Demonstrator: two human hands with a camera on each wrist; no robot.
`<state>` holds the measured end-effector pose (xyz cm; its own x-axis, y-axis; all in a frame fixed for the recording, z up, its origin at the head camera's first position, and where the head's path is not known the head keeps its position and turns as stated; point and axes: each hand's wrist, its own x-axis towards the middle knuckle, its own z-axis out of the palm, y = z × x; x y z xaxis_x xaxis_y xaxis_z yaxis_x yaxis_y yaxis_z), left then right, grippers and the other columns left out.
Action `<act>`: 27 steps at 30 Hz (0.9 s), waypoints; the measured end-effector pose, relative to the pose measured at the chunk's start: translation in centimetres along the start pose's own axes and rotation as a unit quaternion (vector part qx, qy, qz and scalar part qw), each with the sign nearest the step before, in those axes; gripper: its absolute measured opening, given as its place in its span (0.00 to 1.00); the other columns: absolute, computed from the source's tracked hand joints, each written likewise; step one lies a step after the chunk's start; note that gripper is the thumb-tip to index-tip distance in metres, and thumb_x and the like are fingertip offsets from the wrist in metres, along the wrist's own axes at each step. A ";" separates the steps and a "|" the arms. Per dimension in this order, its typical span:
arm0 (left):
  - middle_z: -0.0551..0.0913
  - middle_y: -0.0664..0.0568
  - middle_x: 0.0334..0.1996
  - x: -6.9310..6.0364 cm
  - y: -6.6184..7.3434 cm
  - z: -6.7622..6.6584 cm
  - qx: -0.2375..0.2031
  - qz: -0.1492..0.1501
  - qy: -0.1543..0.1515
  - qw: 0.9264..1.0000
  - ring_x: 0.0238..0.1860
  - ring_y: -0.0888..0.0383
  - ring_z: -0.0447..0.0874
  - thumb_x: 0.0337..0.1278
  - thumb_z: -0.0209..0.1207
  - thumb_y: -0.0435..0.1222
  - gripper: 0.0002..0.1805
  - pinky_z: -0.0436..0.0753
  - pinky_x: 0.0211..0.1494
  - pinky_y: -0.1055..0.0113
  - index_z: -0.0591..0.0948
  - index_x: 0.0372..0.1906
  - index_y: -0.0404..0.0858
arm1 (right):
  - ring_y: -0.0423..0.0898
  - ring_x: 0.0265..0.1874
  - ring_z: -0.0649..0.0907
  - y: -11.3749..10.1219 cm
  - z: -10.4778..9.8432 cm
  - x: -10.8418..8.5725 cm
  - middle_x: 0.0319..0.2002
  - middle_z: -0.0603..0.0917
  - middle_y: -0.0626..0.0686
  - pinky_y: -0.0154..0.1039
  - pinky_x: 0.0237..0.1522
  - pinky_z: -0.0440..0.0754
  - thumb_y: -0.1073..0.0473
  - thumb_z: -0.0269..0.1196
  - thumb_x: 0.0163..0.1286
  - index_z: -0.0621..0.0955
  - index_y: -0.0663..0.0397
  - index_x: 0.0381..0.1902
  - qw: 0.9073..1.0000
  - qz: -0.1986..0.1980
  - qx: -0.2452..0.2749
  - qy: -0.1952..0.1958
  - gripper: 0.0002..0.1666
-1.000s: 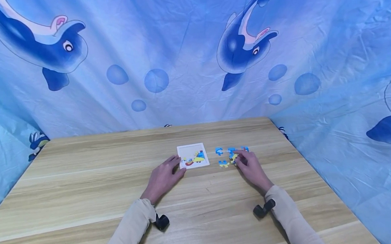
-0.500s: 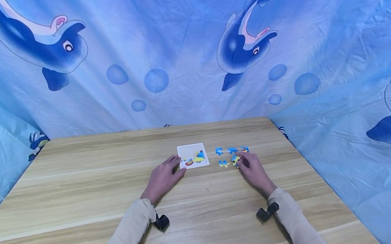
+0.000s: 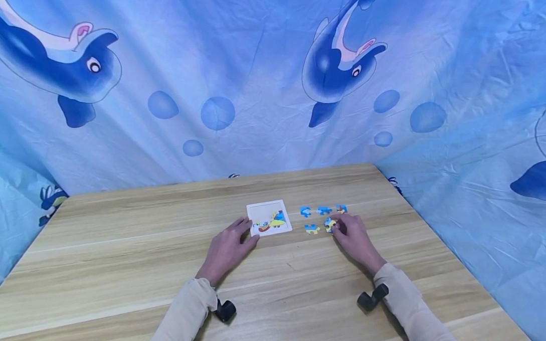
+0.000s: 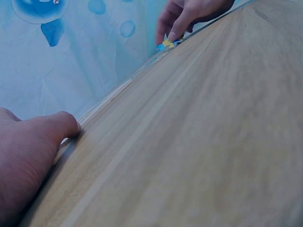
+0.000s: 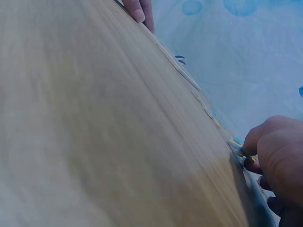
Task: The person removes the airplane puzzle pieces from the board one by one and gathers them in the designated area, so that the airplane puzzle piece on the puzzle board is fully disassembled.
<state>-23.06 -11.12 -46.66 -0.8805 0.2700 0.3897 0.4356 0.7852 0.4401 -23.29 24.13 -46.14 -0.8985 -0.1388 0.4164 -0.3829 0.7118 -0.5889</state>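
Note:
My left hand point(image 3: 228, 250) rests at the near left corner of a white puzzle tray point(image 3: 258, 211), fingertips at its left side and thumb at its near edge. Part of a colourful picture fills the tray's lower portion; its upper area is bare. To the right, my right hand point(image 3: 354, 240) pinches a yellow and blue jigsaw piece point(image 3: 329, 225) between thumb and fingers, low over the table. The right wrist view shows this piece point(image 5: 236, 145) partly hidden by the fingers. In the left wrist view, the left thumb point(image 4: 64, 124) meets the tray's edge.
Loose jigsaw pieces lie between tray and right hand: a blue one point(image 3: 305, 211), another blue one point(image 3: 324, 210), a blue and red one point(image 3: 341, 208) and a yellow and blue one point(image 3: 311, 229). A blue dolphin curtain point(image 3: 252, 91) hangs behind the wooden table point(image 3: 286, 290).
My right hand has drawn slightly right and toward me with the pinched piece, away from the blue pieces behind, and the piece has turned. My left hand and the tray stay in place.

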 end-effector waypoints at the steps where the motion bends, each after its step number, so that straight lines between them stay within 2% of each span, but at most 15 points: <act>1: 0.80 0.37 0.64 0.0 0.0 0.0 0.001 0.000 0.000 1.000 0.63 0.39 0.80 0.66 0.65 0.49 0.28 0.83 0.55 0.42 0.83 0.64 0.36 | 0.56 0.41 0.76 -0.1 0.1 0.0 0.34 0.82 0.53 0.51 0.47 0.71 0.71 0.66 0.65 0.84 0.69 0.54 1.000 0.001 -0.007 0.001 0.18; 5: 0.80 0.38 0.64 0.0 0.0 0.0 0.001 -0.002 -0.003 1.000 0.63 0.39 0.80 0.68 0.64 0.49 0.28 0.83 0.55 0.43 0.83 0.64 0.37 | 0.58 0.43 0.76 -0.4 0.2 0.1 0.36 0.83 0.55 0.55 0.50 0.71 0.70 0.66 0.65 0.84 0.68 0.53 0.999 0.001 -0.040 0.003 0.18; 11: 0.81 0.39 0.64 0.0 0.0 0.0 0.002 -0.005 0.001 1.000 0.62 0.39 0.81 0.66 0.65 0.49 0.28 0.83 0.55 0.43 0.83 0.64 0.36 | 0.60 0.45 0.74 -0.6 0.4 0.0 0.39 0.82 0.58 0.55 0.47 0.71 0.67 0.68 0.65 0.85 0.65 0.47 0.995 0.021 -0.095 0.009 0.13; 17: 0.81 0.39 0.64 -0.1 0.2 -0.1 0.000 -0.009 -0.001 1.000 0.62 0.39 0.81 0.66 0.66 0.50 0.29 0.83 0.55 0.43 0.83 0.63 0.36 | 0.58 0.42 0.75 -0.5 0.5 -0.3 0.38 0.82 0.57 0.52 0.44 0.70 0.66 0.67 0.65 0.85 0.65 0.47 0.996 0.031 -0.087 0.010 0.13; 27: 0.80 0.38 0.65 0.0 0.1 0.1 0.004 -0.010 -0.002 1.000 0.63 0.39 0.80 0.66 0.65 0.50 0.29 0.83 0.56 0.43 0.83 0.65 0.36 | 0.60 0.46 0.75 -0.3 0.6 -0.2 0.41 0.82 0.60 0.56 0.49 0.70 0.66 0.65 0.68 0.84 0.66 0.49 0.997 0.029 -0.075 0.004 0.14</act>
<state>-23.08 -11.03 -46.67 -0.8896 0.2564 0.3781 0.4165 0.7950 0.4410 -23.12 23.54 -46.50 -0.9164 -0.0895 0.3902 -0.2932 0.8137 -0.5019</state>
